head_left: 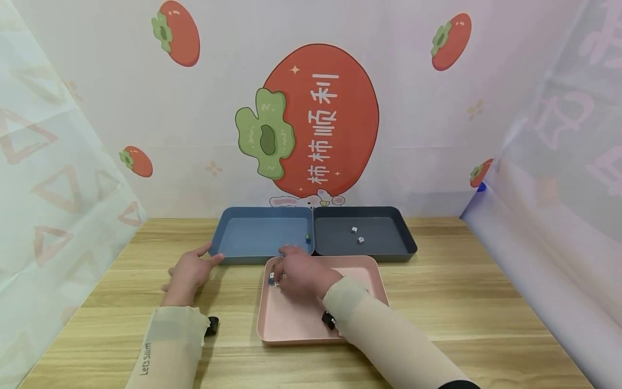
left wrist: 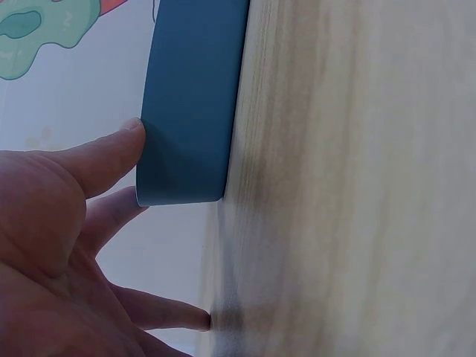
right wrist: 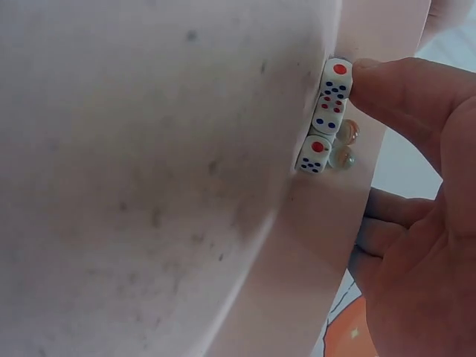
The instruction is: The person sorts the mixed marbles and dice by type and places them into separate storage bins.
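My left hand (head_left: pixel 190 272) is at the near left corner of the blue tray (head_left: pixel 264 237). Its thumb touches the tray's rim in the left wrist view, and the other fingers are spread. My right hand (head_left: pixel 303 274) reaches over the far left part of the pink tray (head_left: pixel 291 327). In the right wrist view, a fingertip touches the uppermost white die (right wrist: pixel 338 78) of a short row of dice against the tray wall. Beside the dice are two glass marbles (right wrist: pixel 346 132). The other fingers are partly hidden behind the tray wall.
Right of the blue tray stands a dark gray tray (head_left: pixel 335 246) with two white dice (head_left: pixel 357 235) in it. Small greenish marbles (head_left: pixel 308 238) lie at the blue tray's right end. A printed cloth backdrop (head_left: pixel 408 162) rises behind the wooden table (head_left: pixel 461 302).
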`<action>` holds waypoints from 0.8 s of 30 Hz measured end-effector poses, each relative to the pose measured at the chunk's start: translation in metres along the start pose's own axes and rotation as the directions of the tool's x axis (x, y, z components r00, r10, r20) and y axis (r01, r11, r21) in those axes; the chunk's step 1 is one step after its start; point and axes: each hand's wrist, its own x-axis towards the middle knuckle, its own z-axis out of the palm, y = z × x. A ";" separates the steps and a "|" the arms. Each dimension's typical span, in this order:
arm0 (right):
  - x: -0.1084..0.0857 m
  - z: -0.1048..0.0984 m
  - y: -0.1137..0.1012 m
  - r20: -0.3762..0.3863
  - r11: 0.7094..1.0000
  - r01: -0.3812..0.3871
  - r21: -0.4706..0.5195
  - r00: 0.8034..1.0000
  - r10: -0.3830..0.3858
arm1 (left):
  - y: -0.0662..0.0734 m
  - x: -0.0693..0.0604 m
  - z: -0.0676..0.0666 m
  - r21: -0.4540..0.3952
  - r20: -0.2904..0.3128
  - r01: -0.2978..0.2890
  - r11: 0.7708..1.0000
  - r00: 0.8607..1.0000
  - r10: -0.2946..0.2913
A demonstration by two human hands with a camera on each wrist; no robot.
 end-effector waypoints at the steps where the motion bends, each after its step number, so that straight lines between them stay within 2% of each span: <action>1: 0.000 0.000 0.000 0.001 1.000 -0.002 -0.004 1.000 0.002 | 0.000 0.000 0.000 0.001 -0.001 0.000 1.000 1.000 0.000; 8: -0.001 -0.006 0.001 0.039 0.999 -0.037 -0.007 0.999 0.037 | 0.000 0.000 0.000 -0.001 0.002 0.003 1.000 1.000 -0.003; 11: -0.002 -0.006 0.001 0.045 1.000 -0.024 -0.018 0.999 0.025 | 0.000 0.000 0.000 -0.001 0.000 0.000 1.000 1.000 0.000; 16: -0.002 -0.003 0.003 0.015 0.998 0.000 -0.070 1.000 0.001 | -0.002 0.001 0.000 -0.006 0.004 0.000 1.000 1.000 0.000; 21: -0.002 -0.002 0.004 0.032 0.995 0.010 -0.104 0.999 -0.007 | -0.002 0.001 0.000 -0.008 0.008 0.001 1.000 1.000 -0.001; 24: -0.001 -0.002 0.005 0.031 0.986 0.016 -0.166 0.999 -0.011 | -0.001 0.001 0.000 -0.005 0.007 0.000 1.000 1.000 0.000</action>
